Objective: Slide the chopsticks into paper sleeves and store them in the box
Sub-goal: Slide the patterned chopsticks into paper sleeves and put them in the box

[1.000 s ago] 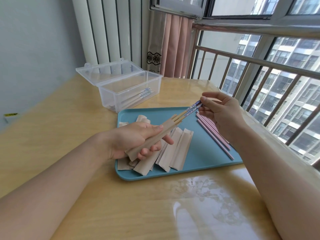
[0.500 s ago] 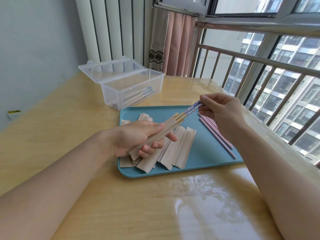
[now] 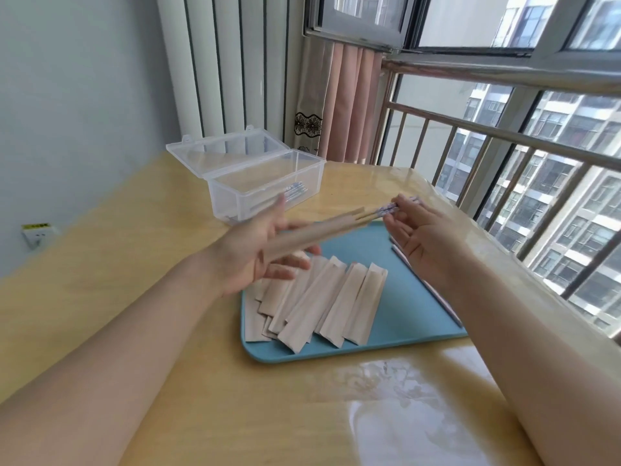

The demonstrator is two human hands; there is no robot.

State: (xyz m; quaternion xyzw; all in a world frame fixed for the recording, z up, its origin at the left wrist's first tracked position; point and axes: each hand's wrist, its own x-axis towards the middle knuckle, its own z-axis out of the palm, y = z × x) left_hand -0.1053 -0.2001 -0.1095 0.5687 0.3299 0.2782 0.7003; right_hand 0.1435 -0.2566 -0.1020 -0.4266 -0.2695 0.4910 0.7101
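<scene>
Left hand (image 3: 265, 253) grips paper sleeve (image 3: 312, 235), blurred; right hand (image 3: 420, 243) pinches chopsticks (image 3: 477, 211) sticking out toward 2 o'clock. Box (image 3: 265, 186) at 11 o'clock.

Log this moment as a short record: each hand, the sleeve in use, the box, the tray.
left hand: holds the paper sleeve above the tray, fingers blurred
right hand: fingertips pinch the patterned ends of the chopsticks
sleeved chopsticks: mostly inside the paper sleeve, patterned ends sticking out
box: clear plastic, lid open, sleeved chopsticks already inside
tray: blue, on the wooden table
empty sleeves: fanned out across the tray
loose chopsticks: pink, at the tray's right edge, partly hidden by the right arm
</scene>
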